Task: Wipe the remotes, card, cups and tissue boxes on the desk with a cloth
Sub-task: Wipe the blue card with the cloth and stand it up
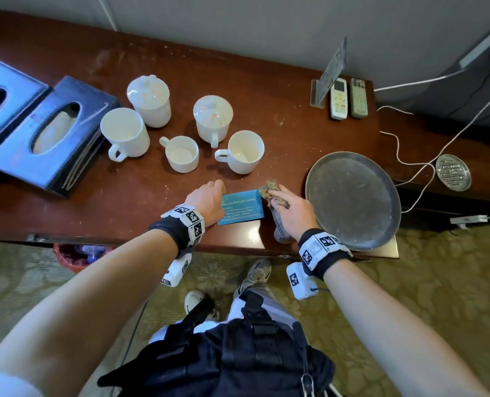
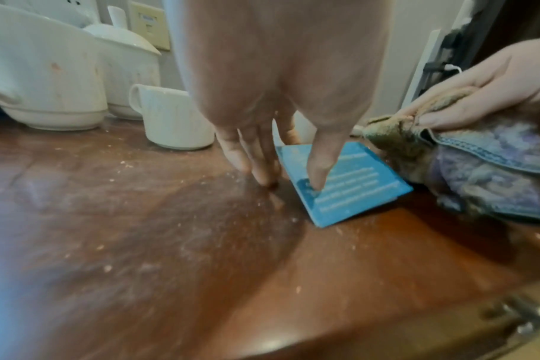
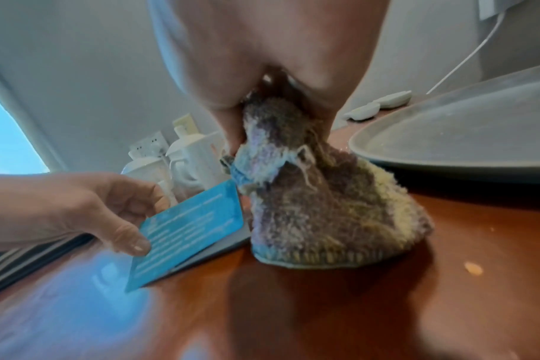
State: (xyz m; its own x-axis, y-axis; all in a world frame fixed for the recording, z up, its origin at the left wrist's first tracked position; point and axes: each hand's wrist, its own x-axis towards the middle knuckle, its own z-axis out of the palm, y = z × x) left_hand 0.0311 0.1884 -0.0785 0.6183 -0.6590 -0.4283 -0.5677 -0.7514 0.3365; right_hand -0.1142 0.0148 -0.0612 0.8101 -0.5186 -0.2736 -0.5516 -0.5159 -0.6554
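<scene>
A blue card lies near the desk's front edge. My left hand pinches its left edge, thumb on top and fingers curled behind; in the right wrist view that side looks slightly raised. My right hand grips a bunched, worn cloth that touches the card's right end and rests on the desk. Behind stand several white cups, two lidded. Two dark tissue boxes sit far left. Two remotes lie at the back right.
A round metal plate sits just right of my right hand, overhanging the desk's front edge. A sign holder stands by the remotes. White cables and a small metal dish lie on a lower surface further right. Crumbs dot the brown desk.
</scene>
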